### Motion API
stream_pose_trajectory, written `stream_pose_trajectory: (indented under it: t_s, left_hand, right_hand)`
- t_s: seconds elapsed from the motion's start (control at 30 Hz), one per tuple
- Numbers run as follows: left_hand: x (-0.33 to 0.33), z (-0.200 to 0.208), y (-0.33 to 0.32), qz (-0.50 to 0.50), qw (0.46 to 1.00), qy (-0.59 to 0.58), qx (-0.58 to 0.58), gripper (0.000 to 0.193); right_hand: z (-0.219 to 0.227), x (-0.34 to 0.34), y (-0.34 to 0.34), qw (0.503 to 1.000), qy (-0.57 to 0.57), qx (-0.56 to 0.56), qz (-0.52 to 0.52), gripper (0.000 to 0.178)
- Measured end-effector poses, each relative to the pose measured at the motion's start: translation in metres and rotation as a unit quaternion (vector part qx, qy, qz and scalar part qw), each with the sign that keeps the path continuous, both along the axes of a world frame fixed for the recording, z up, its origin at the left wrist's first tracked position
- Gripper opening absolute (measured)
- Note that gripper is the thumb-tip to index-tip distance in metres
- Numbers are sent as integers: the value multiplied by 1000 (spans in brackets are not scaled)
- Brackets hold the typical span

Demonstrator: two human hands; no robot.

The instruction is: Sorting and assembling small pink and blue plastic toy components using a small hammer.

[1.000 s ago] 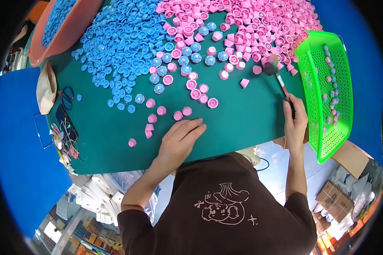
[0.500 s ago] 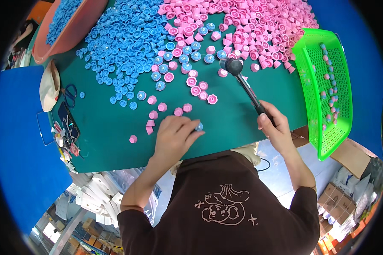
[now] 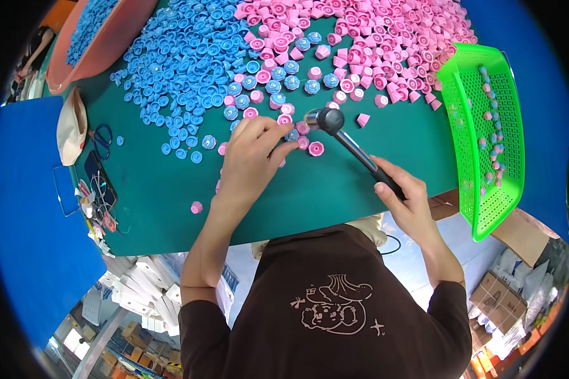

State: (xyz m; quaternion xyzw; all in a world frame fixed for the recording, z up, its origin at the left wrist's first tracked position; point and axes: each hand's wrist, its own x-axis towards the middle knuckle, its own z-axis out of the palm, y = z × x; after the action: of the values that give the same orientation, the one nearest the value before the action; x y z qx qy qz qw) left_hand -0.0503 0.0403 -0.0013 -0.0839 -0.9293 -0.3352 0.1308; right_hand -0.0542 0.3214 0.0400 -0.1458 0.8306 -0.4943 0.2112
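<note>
Left hand (image 3: 250, 155) pinches a small blue piece (image 3: 291, 135) among pink cups (image 3: 316, 149), fingers partly covering it; what's under it can't be told. Right hand (image 3: 412, 202) wraps the handle of a hammer (image 3: 358, 153), head just right of the piece. Left hand blocks some cups. Blue pile (image 3: 189, 69), pink pile (image 3: 404, 38) and salmon tub (image 3: 122, 30) cut off up top.

shiny metal hammer shaft (image 3: 355, 150); glossy plastic basket (image 3: 459, 126)
</note>
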Motion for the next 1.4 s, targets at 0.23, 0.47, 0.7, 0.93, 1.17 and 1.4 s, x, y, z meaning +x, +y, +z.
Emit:
stream_pose_trajectory:
  t_s: [0.23,0.47,0.7,0.93,1.17,1.4]
  left_hand:
    - [8,23,-28,94,994,-6,52,31]
    - [7,46,-84,226,974,-4,28,14]
    - [-21,20,-94,79,994,-36,-68,15]
    - [-35,13,-94,86,993,-14,-78,18]
    - [-17,21,-90,117,988,-96,-19,20]
    - [-13,16,-84,135,988,-65,-24,22]
  right_hand:
    - [13,0,-6,985,135,40,96,46]
    - [14,-7,-16,978,132,83,136,49]
    - [5,-19,-16,995,97,2,4,39]
    - [-4,-15,-6,999,52,8,0,43]
    - [2,-16,-8,999,42,5,9,41]
    - [0,-14,-10,999,43,1,14,41]
